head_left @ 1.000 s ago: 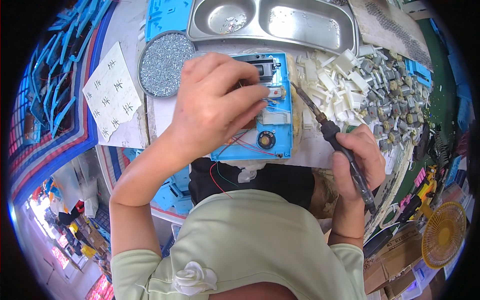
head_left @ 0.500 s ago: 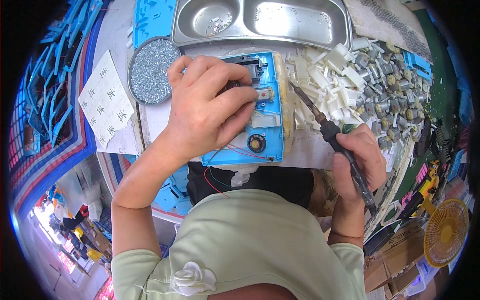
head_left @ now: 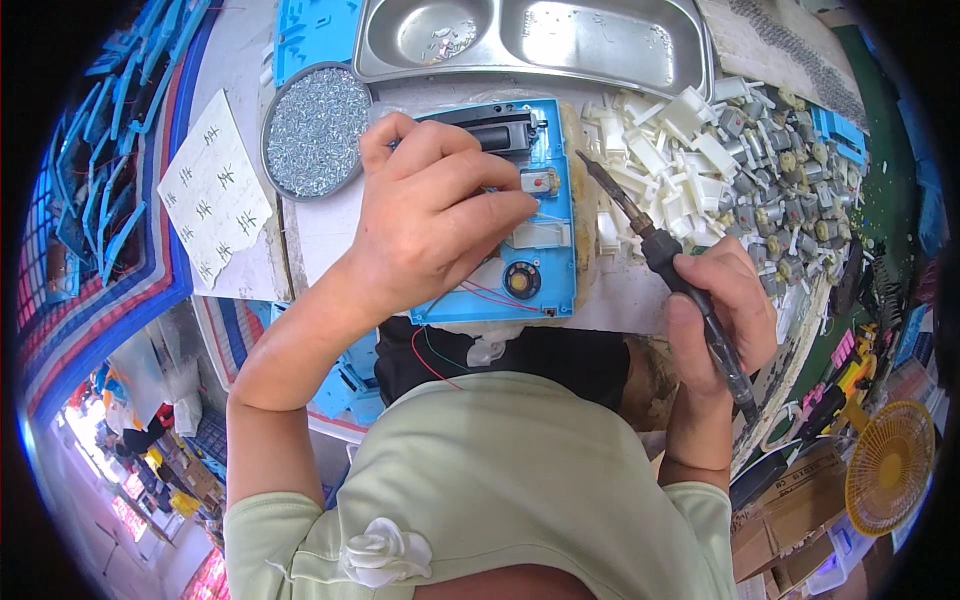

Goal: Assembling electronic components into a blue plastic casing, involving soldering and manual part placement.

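Note:
A blue plastic casing (head_left: 558, 270) lies on a pale pad in front of me. It holds a black tubular part (head_left: 492, 136), a small motor (head_left: 540, 182), a white plastic piece (head_left: 540, 235), a round speaker (head_left: 521, 280) and thin red wires. Over its left half is my left hand (head_left: 440, 205), fingers bent and drawn together beside the motor. Whatever the fingertips grip is hidden beneath them. My right hand (head_left: 725, 310) is wrapped round the dark handle of a soldering iron (head_left: 655, 245). The iron's tip points up and left, just right of the casing and apart from it.
A round dish of small screws (head_left: 315, 130) stands left of the casing, beside a marked paper sheet (head_left: 212, 190). Behind is a divided metal tray (head_left: 505, 60). White plastic pieces (head_left: 690, 150) and small motors (head_left: 790, 190) are heaped at right. A yellow fan (head_left: 890, 468) stands lower right.
My left hand has shifted slightly right and toward me, uncovering more of the black part. The soldering iron stays in nearly the same place in my right hand.

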### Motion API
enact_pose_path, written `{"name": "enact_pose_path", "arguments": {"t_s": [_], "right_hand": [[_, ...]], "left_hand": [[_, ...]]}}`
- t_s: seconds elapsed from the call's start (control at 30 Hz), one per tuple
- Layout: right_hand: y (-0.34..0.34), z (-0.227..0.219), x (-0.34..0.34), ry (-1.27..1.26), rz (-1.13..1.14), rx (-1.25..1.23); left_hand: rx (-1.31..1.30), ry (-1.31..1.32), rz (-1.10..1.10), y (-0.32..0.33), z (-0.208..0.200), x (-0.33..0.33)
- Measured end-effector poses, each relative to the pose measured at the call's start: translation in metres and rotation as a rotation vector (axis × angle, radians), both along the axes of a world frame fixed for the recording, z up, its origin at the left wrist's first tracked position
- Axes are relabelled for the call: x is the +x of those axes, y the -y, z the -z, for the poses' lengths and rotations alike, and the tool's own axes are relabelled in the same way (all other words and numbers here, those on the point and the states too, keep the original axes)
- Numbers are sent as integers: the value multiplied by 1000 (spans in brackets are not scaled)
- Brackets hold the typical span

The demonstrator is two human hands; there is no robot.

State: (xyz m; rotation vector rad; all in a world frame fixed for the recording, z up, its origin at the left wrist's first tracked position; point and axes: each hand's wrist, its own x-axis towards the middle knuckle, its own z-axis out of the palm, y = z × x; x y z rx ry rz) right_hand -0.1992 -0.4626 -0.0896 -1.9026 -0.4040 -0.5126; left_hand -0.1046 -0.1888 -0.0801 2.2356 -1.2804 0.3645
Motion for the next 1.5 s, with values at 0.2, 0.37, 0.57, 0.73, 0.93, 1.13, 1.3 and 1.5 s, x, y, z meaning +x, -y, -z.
{"name": "enact_pose_path", "arguments": {"t_s": [0.2, 0.37, 0.57, 0.73, 0.93, 1.13, 1.3, 1.5], "right_hand": [[2, -1, -1, 13, 11, -5], [2, 0, 0, 13, 17, -7], [0, -1, 4, 17, 2, -9], [0, -1, 3, 2, -21, -32], [-2, -3, 2, -35, -52, -51], [-5, -2, 1, -51, -70, -58], [-8, 0, 1, -43, -71, -65], [-15, 3, -6, 2, -57, -125]], "left_hand": [[-40, -29, -129, 13, 3, -7], [-19, 38, -119, 9, 4, -5], [8, 67, -213, 17, 4, -4], [77, 94, -250, 24, 1, -5], [151, 89, -265, 26, 0, -6], [153, 90, -263, 27, 0, -5], [157, 92, -262, 26, 1, -6], [141, 93, -261, 26, 2, -6]]}}
